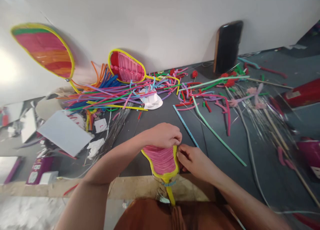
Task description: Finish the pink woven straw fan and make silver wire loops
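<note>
A pink pipe-cleaner petal (pixel 160 160) with a yellow rim and a yellow stem (pixel 170 194) is upright at the table's front edge, its stem end toward my body. A blue twist wraps the stem's top. My left hand (pixel 165 135) is closed over the petal's far end, hiding that part. On the petal's right rim my right hand (pixel 190 158) pinches with thumb and fingers. Whether a separate strand lies between the fingertips cannot be made out. Just beyond my right hand lies a light blue pipe cleaner (pixel 185 125).
A larger petal (pixel 46 50) and a smaller petal (pixel 128 67) lean on the wall, near a phone (pixel 227 47). Piled pipe cleaners (pixel 107 93) spread across the back. A mint strand (pixel 220 136), thin wires (pixel 252 113) and a cable lie right; a white box (pixel 65 132) sits left.
</note>
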